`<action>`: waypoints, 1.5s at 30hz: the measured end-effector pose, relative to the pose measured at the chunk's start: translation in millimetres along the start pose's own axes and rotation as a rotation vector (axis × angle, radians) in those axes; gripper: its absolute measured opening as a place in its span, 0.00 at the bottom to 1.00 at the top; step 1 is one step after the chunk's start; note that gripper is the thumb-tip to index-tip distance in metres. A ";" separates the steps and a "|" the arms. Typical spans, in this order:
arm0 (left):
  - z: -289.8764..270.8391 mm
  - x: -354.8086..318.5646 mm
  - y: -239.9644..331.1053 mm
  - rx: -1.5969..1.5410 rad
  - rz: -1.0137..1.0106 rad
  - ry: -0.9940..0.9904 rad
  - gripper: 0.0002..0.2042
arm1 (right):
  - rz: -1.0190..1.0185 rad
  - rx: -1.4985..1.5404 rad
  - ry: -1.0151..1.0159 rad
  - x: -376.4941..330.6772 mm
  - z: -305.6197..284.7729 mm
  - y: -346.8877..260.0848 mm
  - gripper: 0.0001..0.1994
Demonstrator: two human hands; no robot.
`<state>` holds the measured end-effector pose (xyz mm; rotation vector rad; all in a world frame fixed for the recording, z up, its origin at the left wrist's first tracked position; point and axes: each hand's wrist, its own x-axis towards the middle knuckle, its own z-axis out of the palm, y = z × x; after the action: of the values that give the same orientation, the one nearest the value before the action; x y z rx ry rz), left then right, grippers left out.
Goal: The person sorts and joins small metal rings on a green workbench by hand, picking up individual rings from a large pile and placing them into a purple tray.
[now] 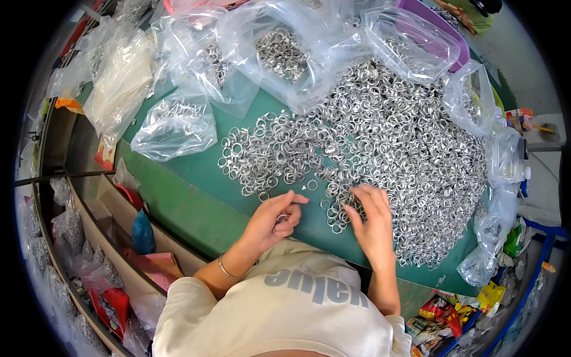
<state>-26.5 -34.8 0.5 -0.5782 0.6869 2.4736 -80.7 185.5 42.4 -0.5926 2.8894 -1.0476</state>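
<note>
A big heap of silver metal rings [416,160] covers the right half of the green table [196,190]. To its left lies a smaller, looser pile of the same rings [273,149]. My left hand [273,221] hovers near the table's front edge, its index finger stretched out and the other fingers curled. A bit of silver, apparently a ring, shows in those curled fingers. My right hand [373,221] reaches over a small cluster of rings [338,205] at the heap's near edge. Its thumb and fingers are apart, with the fingertips at the rings.
Clear plastic bags of rings, such as one bag [175,125], line the table's far side. A purple bin [434,33] stands at the back right. Brown compartments [160,232] hold bags at the left. Colourful packets [443,312] lie at the lower right.
</note>
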 end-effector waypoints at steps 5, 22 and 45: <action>22.2 0.9 -0.4 -0.396 -0.121 0.215 0.17 | -0.140 -0.246 -0.047 -3.6 28.1 -5.9 0.21; 0.1 1.0 -8.9 -0.133 -0.094 0.154 0.18 | -0.065 -0.076 0.157 -21.8 54.1 -13.5 0.14; 27.8 38.9 4.8 1.726 0.711 0.340 0.15 | -0.129 -0.252 -0.156 -29.3 22.7 12.1 0.13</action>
<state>-66.9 -9.0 3.9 0.0225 2.9116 1.2305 -54.5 190.4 14.0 -0.8396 2.8955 -0.6157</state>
